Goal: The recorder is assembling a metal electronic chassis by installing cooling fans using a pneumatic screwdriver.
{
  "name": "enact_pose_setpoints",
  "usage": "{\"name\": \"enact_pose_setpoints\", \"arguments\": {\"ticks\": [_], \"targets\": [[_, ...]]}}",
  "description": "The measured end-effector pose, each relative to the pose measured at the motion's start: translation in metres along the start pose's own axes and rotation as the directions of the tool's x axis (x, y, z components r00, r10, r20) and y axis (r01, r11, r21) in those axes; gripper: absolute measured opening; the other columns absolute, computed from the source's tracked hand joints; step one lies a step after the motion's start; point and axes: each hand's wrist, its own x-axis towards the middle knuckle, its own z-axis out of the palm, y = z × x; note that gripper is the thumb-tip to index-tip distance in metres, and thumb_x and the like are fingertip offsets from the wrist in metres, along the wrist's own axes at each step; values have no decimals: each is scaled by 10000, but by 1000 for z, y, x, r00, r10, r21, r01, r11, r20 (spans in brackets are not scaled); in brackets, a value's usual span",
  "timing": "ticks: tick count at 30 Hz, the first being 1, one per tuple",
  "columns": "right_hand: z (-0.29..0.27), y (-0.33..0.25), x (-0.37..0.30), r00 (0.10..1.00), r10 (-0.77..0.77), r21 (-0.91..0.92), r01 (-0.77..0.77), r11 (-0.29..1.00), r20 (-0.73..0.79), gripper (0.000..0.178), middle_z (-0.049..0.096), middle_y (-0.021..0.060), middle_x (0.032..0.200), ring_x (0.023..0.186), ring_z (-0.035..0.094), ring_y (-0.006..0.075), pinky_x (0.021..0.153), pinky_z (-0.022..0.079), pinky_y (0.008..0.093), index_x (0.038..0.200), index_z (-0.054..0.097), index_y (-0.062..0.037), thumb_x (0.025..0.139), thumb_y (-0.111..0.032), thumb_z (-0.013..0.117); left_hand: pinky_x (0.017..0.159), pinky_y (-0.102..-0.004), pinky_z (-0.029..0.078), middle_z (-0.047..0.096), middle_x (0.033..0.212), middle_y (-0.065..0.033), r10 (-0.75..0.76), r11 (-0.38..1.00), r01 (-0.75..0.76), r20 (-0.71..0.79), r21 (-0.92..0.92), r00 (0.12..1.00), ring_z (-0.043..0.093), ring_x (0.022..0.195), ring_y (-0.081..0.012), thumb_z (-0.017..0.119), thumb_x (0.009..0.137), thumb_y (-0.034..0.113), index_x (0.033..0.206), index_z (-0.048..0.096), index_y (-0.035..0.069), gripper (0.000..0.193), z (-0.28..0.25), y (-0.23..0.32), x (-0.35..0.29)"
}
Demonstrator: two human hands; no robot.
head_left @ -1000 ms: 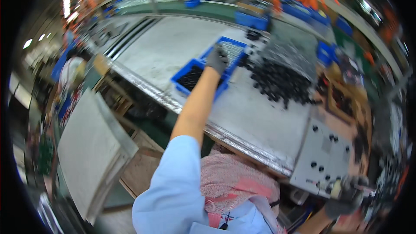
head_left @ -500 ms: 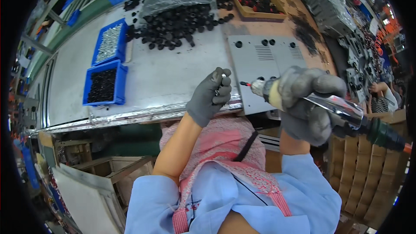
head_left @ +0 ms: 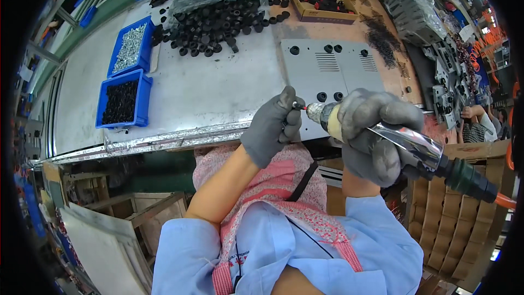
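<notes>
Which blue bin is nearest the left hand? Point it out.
The front bin, with black pieces; the back bin, with silver pieces, sits farther off.

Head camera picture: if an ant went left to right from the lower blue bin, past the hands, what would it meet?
Lower blue bin → left gloved hand → powered screwdriver's silver nose → right gloved hand → orange hose at the screwdriver's tail.

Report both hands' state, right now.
Left hand: closed, pinching a small shiny part.
Right hand: closed around a handheld driver, its tip by the left hand.
</notes>
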Motion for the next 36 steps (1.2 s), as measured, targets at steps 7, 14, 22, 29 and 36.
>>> {"name": "enact_pose_setpoints", "arguments": {"ticks": [7, 14, 22, 29, 36], "targets": [[1, -1, 2, 992, -108, -99, 113, 989, 59, 430, 566, 177, 802, 670, 555, 229, 610, 481, 355, 1145, 422, 12, 890, -251, 648, 361, -192, 263, 443, 600, 42, 149, 970, -124, -104, 211, 983, 359, 437, -50, 612, 859, 517, 934, 529, 56, 474, 18, -1, -7], [-7, 2, 6, 988, -146, -191, 135, 972, -50, 420, 576, 141, 845, 644, 537, 197, 591, 441, 342, 1189, 474, -47, 861, -270, 610, 432, -181, 329, 490, 677, 25, 102, 987, -98, -24, 130, 994, 425, 531, -44, 611, 882, 469, 1145, 554, 23, 521, 2, 12, 20], [-29, 8, 12, 970, -148, -216, 105, 971, -195, 462, 589, 144, 903, 682, 518, 194, 648, 416, 341, 1185, 514, -19, 764, -209, 509, 843, -365, 465, 588, 1087, -126, 585, -34, 3, 18, 999, 811, 589, 946, -266, 659, 814, 440, 1238, 571, 142, 525, -39, 55, 116], [-35, 46, 26, 924, 90, -280, -203, 938, -371, 411, 593, 159, 944, 761, 564, 234, 722, 480, 367, 1155, 474, -12, 768, -138, 533, 837, -387, 474, 623, 1061, -78, 605, -134, 30, 58, 991, 794, 610, 976, -248, 622, 844, 413, 1150, 612, 164, 395, -46, 48, 146], [-64, 141, 57, 905, 145, -210, -244, 947, -400, 160, 635, 80, 811, 680, 606, 115, 583, 496, 234, 942, 603, 22, 791, 75, 596, 783, -387, 490, 641, 983, -65, 647, -103, 31, 43, 994, 761, 630, 906, -248, 622, 836, 376, 1088, 629, 184, 317, -43, 44, 149]]}}
